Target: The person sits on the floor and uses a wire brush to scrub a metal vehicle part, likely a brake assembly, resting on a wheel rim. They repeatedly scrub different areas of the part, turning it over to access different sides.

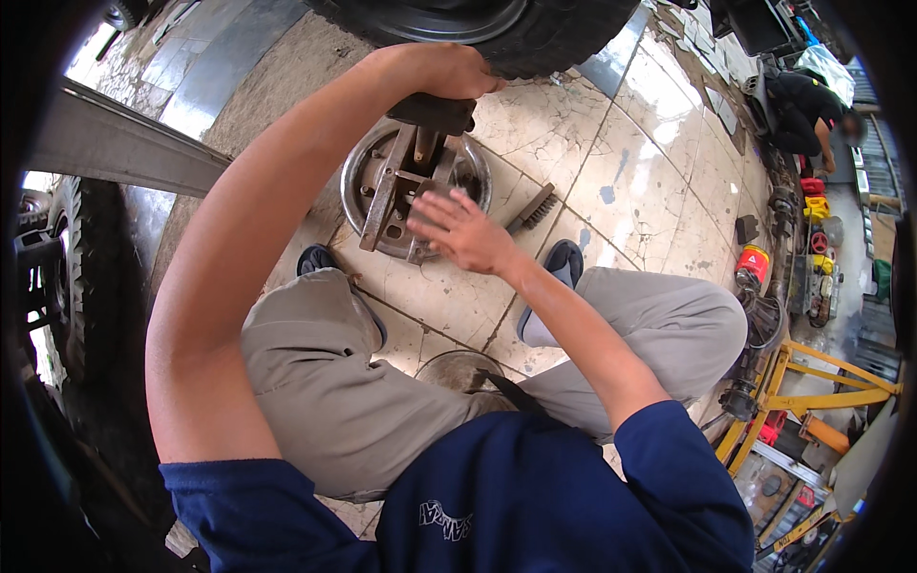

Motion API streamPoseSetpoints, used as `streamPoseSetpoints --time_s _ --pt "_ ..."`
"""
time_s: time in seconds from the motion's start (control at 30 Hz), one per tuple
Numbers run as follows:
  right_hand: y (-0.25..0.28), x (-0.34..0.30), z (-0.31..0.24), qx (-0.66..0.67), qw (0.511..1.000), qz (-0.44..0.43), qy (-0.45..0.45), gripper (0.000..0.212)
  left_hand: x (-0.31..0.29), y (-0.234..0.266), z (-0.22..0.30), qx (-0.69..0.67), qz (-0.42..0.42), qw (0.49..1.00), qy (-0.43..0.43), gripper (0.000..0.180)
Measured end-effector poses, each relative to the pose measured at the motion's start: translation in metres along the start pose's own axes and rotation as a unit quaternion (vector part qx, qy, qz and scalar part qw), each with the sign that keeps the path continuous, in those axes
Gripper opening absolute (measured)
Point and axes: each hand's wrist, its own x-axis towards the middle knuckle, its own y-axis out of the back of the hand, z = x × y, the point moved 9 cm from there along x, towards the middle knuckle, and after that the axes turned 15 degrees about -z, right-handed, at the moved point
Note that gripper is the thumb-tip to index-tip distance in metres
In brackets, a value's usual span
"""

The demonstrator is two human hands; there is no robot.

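A round metal part like a wheel hub or brake disc (353, 181) lies on the tiles in front of me. Across it sits a rusty metal bracket (381, 196). My left hand (454, 72) reaches over its far side, fingers curled down beside a dark rectangular block (435, 114); the fingertips are mostly hidden, so what they grip cannot be made out. My right hand (460, 232) is slightly blurred over the bracket's near right part, fingers stretched out and holding nothing visible. To its right lies a wire brush (535, 207) with a dark handle.
A large tyre (564, 43) stands just beyond my left hand; another tyre (91, 277) is at the left. A red can (752, 266), a yellow metal frame (812, 382) and assorted parts line the right side. Another person (807, 110) crouches at the upper right.
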Motion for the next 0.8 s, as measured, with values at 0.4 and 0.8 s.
streamPoseSetpoints --time_s 0.4,0.8 --pt "0.023 0.009 0.055 0.073 0.987 0.096 -0.103 0.041 0.004 -0.002 -0.010 -0.014 0.007 0.999 0.031 0.049" --pt "0.033 0.024 0.082 0.043 0.983 0.132 -0.117 0.044 0.009 -0.008 -0.002 0.115 -0.004 0.992 -0.045 0.041"
